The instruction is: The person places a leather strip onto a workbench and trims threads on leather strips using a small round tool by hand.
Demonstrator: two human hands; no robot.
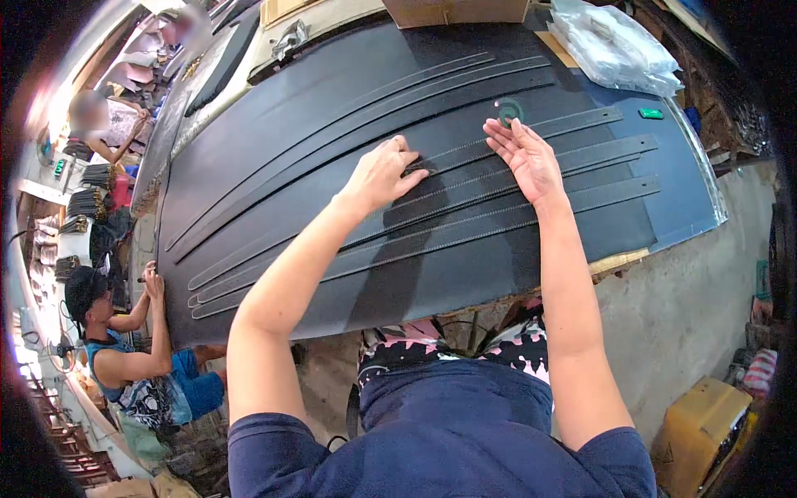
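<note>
Several long black belt straps (465, 191) with stitched edges lie side by side on the dark table sheet. Their squared ends point right and their rounded ends point left. My left hand (383, 173) hovers at or just over the middle of one strap, fingers bent, thumb and forefinger apart. I see nothing held in it. My right hand (531, 162) is raised above the straps, palm partly up. At its fingertips is a small, round, greenish ring-shaped thing (512, 110), its kind unclear.
Clear plastic bags (614, 46) and a small green object (650, 113) are at the table's right. A cardboard box (457, 10) stands at the far edge. Another person (137, 357) sits by the left end, and others work beyond. A yellow container (701, 432) stands lower right.
</note>
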